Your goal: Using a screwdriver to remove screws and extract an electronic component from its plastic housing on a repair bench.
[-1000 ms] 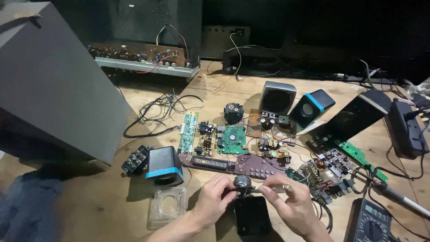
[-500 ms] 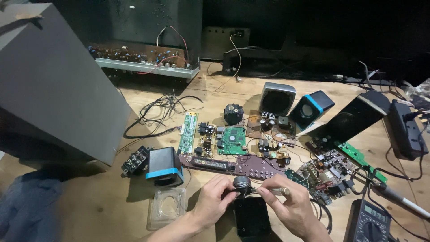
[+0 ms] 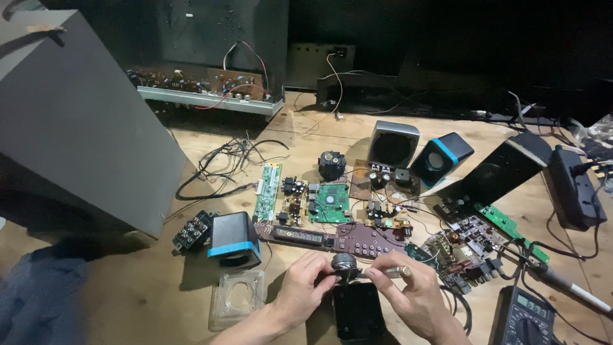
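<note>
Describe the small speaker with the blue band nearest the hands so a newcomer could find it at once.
Start at the big grey cabinet leaning at the left of the wooden table. Just off its lower right corner, left of the left hand, sits a small black cube speaker tipped face down. Its blue band lies at the bottom, unlike the upright blue-banded speaker farther back.

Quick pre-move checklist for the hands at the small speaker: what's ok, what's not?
1. Left hand grips the small round speaker: ok.
2. Right hand holds a thin metal tool pointed at the speaker: ok.
3. Tool tip seated on the speaker: cannot tell, too small.
4. Black case lies right under the speaker: ok.
5. Space around the hands: not ok, the long brown circuit board and multimeter crowd in.
6. Soldering iron hot or cold: cannot tell.
</note>
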